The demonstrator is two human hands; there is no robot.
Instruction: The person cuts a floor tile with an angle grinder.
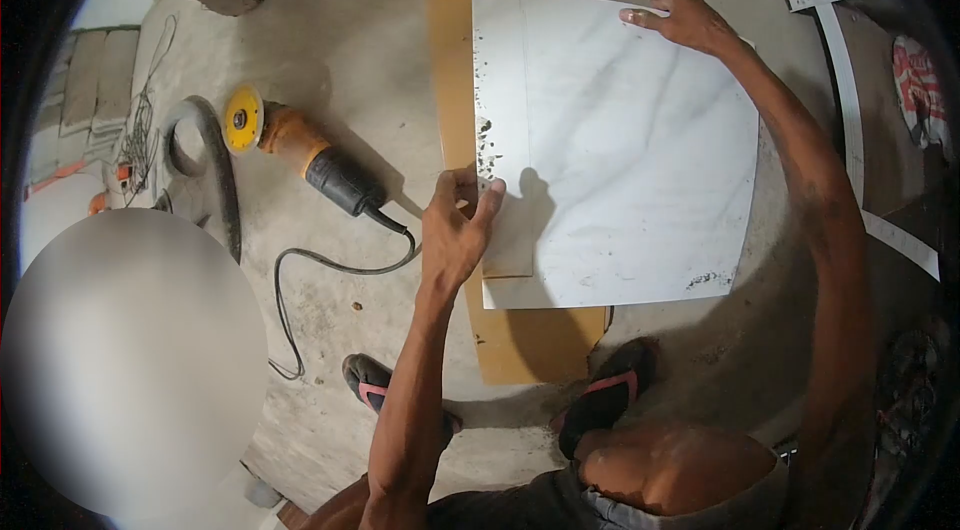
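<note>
Datum: clock dirs. from sheet ctr., 12 = top of view.
Sheet: white rectangular sheet point(640, 150), mat'l unclear, dark specks along 9 edge & near 5 corner; sits over flat brown rectangular board point(535, 355), which shows past it at 12, 9 & 7. Contact betw. the two: can't tell.
L hand: left hand point(455, 230) at 8, part-closed; thumb on sheet face, fingers curled behind edge.
R hand: right hand point(688, 22) at 1, thumb & fingers close tog., pinching top edge; some fingertips hidden.
Grinder: orange-and-black angle grinder point(318, 160) w/ round yellow disc point(243, 118), at 9 on grey concrete floor point(300, 40), not held; thin black cable point(330, 265) at approx. 8.
Handling: keep both edge grips light & even so sheet doesn't flex; best shift it w/ both hands tog.
Light: dark shadow point(537, 215) at 8 on sheet; lean back to see surface properly.
Caution: edges may be sharp; keep fingers & sheet clear of disc, feet clear of cable.
</note>
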